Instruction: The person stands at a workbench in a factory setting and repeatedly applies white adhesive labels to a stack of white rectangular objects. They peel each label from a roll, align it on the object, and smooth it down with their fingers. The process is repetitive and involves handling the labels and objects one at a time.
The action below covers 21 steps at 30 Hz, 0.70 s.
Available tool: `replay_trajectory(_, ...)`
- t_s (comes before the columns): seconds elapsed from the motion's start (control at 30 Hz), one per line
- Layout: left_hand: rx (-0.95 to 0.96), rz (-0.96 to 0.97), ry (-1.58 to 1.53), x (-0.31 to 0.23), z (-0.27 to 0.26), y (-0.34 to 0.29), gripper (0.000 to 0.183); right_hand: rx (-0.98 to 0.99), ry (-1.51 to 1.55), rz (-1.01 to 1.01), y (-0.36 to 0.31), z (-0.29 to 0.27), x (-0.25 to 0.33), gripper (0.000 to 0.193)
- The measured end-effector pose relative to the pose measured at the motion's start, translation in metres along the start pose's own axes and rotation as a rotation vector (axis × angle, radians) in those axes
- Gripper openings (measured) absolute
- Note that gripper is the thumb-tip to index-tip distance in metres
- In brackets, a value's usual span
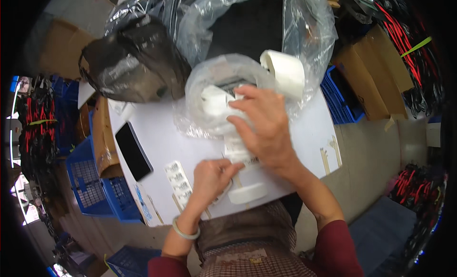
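1. left hand (213,178): grip closed at the label strip (234,147), near side of the clear bag (202,81); can't tell if pinching it.
2. right hand (264,122): over the clear bag's opening, fingers curled; blurred, can't tell if grip holds anything.
3. risk: loose left grip could skew the label strip; right fingers snagging could drag the clear bag.

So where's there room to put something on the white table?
There's bare table between the right hand and the tape strips; another patch between the phone and small clear bag. It's crowded at the back, with the black bag and white roll, and in front around the left hand.
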State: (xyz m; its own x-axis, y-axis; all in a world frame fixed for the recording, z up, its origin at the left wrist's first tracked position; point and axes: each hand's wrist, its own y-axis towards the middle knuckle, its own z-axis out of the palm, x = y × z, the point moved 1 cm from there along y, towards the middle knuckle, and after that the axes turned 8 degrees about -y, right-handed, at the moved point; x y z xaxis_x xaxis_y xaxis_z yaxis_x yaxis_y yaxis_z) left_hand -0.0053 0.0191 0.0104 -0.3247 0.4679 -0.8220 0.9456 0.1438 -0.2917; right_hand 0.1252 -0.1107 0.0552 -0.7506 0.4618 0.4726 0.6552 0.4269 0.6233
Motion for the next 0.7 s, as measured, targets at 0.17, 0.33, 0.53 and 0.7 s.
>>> replay_trajectory(0.17,0.079,-0.31,-0.761,-0.012,-0.02,-0.033,0.041,0.325,0.352,0.089,-0.049,-0.064,0.017,0.033)
replay_trajectory(0.33,0.12,-0.319,-1.075,-0.024,-0.012,-0.064,0.035,0.384,0.443,0.136,-0.103,-0.046,0.061,0.027)
replay_trajectory(0.53,0.13,-0.162,-0.933,-0.028,-0.004,-0.111,0.034,0.46,0.655,0.546,-0.127,-0.056,0.075,0.023)
replay_trajectory(0.7,0.147,-0.171,-0.578,-0.012,0.011,-0.143,0.024,0.597,0.732,0.768,-0.162,-0.068,0.08,0.019)
